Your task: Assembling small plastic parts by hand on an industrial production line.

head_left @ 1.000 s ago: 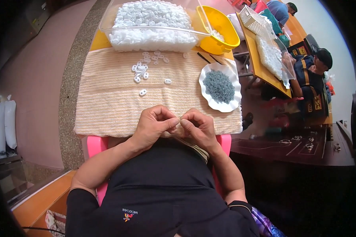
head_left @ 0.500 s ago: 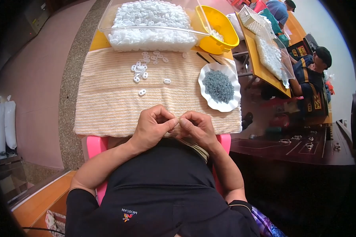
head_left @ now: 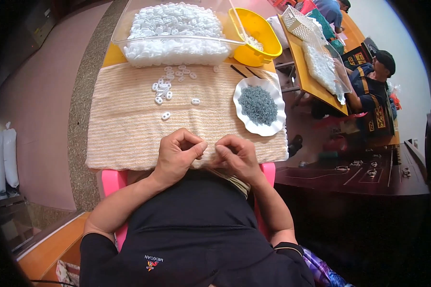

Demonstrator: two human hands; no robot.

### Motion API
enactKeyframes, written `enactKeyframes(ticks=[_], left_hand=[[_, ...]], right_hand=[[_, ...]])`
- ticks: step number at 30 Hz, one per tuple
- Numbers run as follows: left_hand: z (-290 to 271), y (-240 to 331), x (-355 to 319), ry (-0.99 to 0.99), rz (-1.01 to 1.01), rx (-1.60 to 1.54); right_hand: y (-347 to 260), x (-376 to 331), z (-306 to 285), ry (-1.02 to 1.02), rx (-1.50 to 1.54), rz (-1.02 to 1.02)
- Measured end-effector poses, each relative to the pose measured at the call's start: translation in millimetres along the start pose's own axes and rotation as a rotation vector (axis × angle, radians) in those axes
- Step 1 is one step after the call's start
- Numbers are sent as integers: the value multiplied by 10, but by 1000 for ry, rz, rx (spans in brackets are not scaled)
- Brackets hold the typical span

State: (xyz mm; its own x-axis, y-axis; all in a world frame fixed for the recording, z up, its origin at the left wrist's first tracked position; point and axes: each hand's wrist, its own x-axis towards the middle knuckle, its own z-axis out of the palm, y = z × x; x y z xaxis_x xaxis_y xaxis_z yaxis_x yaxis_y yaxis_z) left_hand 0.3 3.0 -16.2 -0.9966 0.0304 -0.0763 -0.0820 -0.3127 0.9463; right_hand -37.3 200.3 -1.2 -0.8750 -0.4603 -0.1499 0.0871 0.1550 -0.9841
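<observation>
Both left hand (head_left: 176,157) and right hand (head_left: 240,158) pinch shut, contents unclear; nearest white piece (head_left: 166,115) seems light, stiff, best edge-held.

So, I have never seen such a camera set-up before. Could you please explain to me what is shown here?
There is no machine: these are a person's bare left hand and right hand. The camera is worn on the head and looks down through a wide fisheye lens, so straight edges look bent. On the table, a striped cloth bears loose white pieces with holes and a wavy white dish of small grey pieces. Behind are a clear tub of white pieces and a yellow basin. Each hand's thumb and forefinger come close together; whether they hold something tiny, I cannot tell.
</observation>
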Motion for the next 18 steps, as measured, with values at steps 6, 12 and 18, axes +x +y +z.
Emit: enactKeyframes(ticks=[6, 12, 18], left_hand=[[-5, -31, 16, 4, -18, -63], [-15, -29, 42, -10, -104, -124], [-8, 60, 37, -31, -268, -285]], right_hand=[[-181, 56, -493, 493, -872, -370], [-121, 72, -530, 450, -887, -390], [29, 148, 28, 26, -233, -414]])
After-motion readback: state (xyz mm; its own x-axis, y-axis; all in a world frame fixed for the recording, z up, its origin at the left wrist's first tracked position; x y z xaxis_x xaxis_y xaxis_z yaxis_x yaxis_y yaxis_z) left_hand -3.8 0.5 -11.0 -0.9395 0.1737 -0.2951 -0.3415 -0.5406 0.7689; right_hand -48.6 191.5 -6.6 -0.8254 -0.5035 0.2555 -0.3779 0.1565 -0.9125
